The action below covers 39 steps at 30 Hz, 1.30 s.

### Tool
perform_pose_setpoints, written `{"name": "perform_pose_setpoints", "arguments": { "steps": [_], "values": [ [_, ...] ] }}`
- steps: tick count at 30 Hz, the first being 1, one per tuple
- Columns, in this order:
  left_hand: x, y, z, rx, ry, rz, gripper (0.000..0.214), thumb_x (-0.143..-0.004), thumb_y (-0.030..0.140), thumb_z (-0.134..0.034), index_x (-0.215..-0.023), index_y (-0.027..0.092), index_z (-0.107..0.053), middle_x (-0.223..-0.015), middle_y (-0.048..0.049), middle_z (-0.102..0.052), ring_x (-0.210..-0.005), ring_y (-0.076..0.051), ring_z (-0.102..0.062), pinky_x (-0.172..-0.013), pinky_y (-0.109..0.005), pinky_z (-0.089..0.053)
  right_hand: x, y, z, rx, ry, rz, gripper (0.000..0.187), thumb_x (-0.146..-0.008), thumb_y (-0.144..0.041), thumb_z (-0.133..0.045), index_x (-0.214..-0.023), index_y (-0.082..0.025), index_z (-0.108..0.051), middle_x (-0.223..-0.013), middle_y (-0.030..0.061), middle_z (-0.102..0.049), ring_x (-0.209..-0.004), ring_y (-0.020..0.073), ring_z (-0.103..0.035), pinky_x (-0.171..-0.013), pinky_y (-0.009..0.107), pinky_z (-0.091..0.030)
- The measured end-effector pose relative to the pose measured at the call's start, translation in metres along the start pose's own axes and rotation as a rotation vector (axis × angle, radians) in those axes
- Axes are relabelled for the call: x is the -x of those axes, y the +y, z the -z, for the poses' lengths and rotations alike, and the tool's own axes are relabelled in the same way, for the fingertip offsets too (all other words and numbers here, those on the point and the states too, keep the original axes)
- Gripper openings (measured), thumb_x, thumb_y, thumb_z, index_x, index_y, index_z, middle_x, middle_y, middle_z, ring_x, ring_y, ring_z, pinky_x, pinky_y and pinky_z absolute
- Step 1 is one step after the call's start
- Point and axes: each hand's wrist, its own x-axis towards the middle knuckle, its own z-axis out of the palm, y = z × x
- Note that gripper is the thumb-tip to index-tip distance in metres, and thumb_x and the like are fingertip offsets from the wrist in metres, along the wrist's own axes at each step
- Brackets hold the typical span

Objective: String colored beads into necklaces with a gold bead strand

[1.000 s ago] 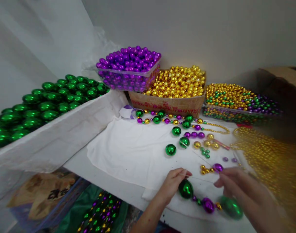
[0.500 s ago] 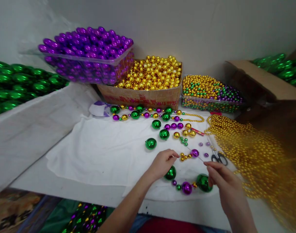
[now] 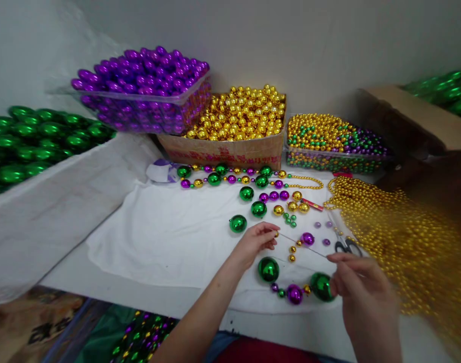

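My left hand (image 3: 255,241) pinches a small gold bead at the end of a thin thread (image 3: 302,247). My right hand (image 3: 360,287) pinches the thread's other end, so the thread stretches between the two hands above the white cloth (image 3: 170,237). Just below the thread lies a partly strung strand: two large green balls (image 3: 268,269), a purple ball (image 3: 294,294) and small beads between them. Loose gold beads (image 3: 291,253) and a purple bead (image 3: 308,238) lie under the thread.
Behind stand a tub of purple balls (image 3: 143,91), a cardboard box of gold balls (image 3: 238,121) and a tray of small mixed beads (image 3: 332,141). Green balls (image 3: 37,141) fill a bin at left. Gold bead strands (image 3: 396,237) pile at right, with scissors (image 3: 347,246) beside them. A finished strand (image 3: 245,177) lies at the cloth's back.
The view swung right, then steadied. My left hand lifted a gold bead off the cloth on the thread; my right hand drew the thread taut to the right.
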Motion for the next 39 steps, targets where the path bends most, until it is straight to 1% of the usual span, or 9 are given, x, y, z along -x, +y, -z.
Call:
{"name": "perform_pose_setpoints", "arguments": {
  "steps": [4, 7, 13, 18, 25, 32, 34, 36, 39],
  "values": [
    [0.032, -0.006, 0.014, 0.793, 0.036, 0.171, 0.023, -0.081, 0.023, -0.065, -0.100, 0.011, -0.062, -0.087, -0.0059, -0.060, -0.071, -0.010, -0.058, -0.065, -0.021, -0.049, 0.010, -0.007, -0.017, 0.140, 0.034, 0.118, 0.014, -0.079, -0.026, -0.070, -0.081, -0.016, -0.060, -0.090, 0.0059, -0.066, -0.048, 0.0074, -0.052, -0.043, 0.022, -0.043],
    [0.048, -0.012, 0.017, 0.986, 0.055, 0.194, 0.023, -0.079, 0.021, -0.069, -0.098, 0.009, -0.065, -0.086, -0.0060, -0.062, -0.072, -0.010, -0.060, -0.065, -0.020, -0.050, 0.020, -0.011, -0.029, 0.277, 0.021, 0.206, 0.012, -0.081, -0.027, -0.067, -0.084, -0.016, -0.062, -0.091, 0.0063, -0.066, -0.053, 0.0090, -0.054, -0.045, 0.022, -0.045],
    [0.058, -0.016, 0.019, 1.099, 0.096, 0.180, 0.018, -0.078, 0.016, -0.069, -0.094, 0.010, -0.064, -0.084, -0.0059, -0.064, -0.070, -0.011, -0.062, -0.062, -0.020, -0.052, 0.034, -0.017, -0.040, 0.441, -0.094, 0.420, 0.005, -0.084, -0.019, -0.063, -0.089, -0.019, -0.064, -0.088, 0.0043, -0.065, -0.068, 0.0126, -0.058, -0.059, 0.025, -0.048],
    [0.061, -0.016, 0.020, 1.159, 0.140, 0.171, 0.016, -0.076, 0.010, -0.069, -0.091, 0.010, -0.062, -0.084, -0.0059, -0.065, -0.071, -0.011, -0.063, -0.066, -0.022, -0.053, 0.041, -0.019, -0.045, 0.523, -0.139, 0.560, 0.009, -0.085, -0.013, -0.060, -0.089, -0.021, -0.063, -0.087, 0.0027, -0.065, -0.080, 0.0142, -0.060, -0.070, 0.026, -0.049],
    [0.065, -0.013, 0.018, 1.164, 0.167, 0.162, 0.017, -0.075, 0.007, -0.069, -0.089, 0.010, -0.062, -0.083, -0.0052, -0.065, -0.071, -0.011, -0.063, -0.069, -0.022, -0.053, 0.039, -0.021, -0.041, 0.641, -0.217, 0.674, 0.012, -0.087, -0.011, -0.057, -0.092, -0.021, -0.060, -0.086, 0.0026, -0.065, -0.080, 0.0135, -0.062, -0.069, 0.023, -0.050],
    [0.066, -0.007, 0.011, 1.227, 0.197, 0.188, 0.022, -0.074, 0.001, -0.067, -0.093, 0.010, -0.061, -0.083, -0.0047, -0.063, -0.071, -0.010, -0.062, -0.067, -0.020, -0.052, 0.036, -0.014, -0.031, 0.819, -0.409, 0.825, 0.014, -0.088, -0.012, -0.052, -0.100, -0.019, -0.056, -0.091, 0.0062, -0.067, -0.074, 0.0133, -0.066, -0.057, 0.020, -0.050],
    [0.067, -0.003, 0.007, 1.285, 0.179, 0.198, 0.025, -0.073, 0.001, -0.066, -0.095, 0.011, -0.060, -0.085, -0.0047, -0.063, -0.072, -0.010, -0.061, -0.067, -0.019, -0.052, 0.037, -0.007, -0.034, 0.778, -0.471, 0.849, 0.017, -0.087, -0.009, -0.052, -0.102, -0.018, -0.056, -0.094, 0.0075, -0.067, -0.080, 0.0139, -0.067, -0.062, 0.020, -0.052],
    [0.069, 0.003, 0.002, 1.330, 0.137, 0.201, 0.024, -0.073, 0.002, -0.067, -0.094, 0.011, -0.060, -0.085, -0.0045, -0.062, -0.073, -0.010, -0.061, -0.067, -0.017, -0.051, 0.037, 0.002, -0.039, 0.698, -0.467, 0.829, 0.019, -0.087, -0.008, -0.052, -0.102, -0.018, -0.056, -0.095, 0.0080, -0.068, -0.084, 0.0148, -0.066, -0.067, 0.022, -0.053],
    [0.072, 0.010, -0.007, 1.318, 0.073, 0.187, 0.023, -0.070, 0.003, -0.071, -0.089, 0.013, -0.061, -0.086, -0.0032, -0.062, -0.072, -0.009, -0.061, -0.067, -0.017, -0.051, 0.035, 0.016, -0.048, 0.581, -0.410, 0.698, 0.015, -0.088, -0.010, -0.051, -0.097, -0.019, -0.059, -0.091, 0.0067, -0.067, -0.082, 0.0159, -0.065, -0.066, 0.025, -0.052]
  ]
}}
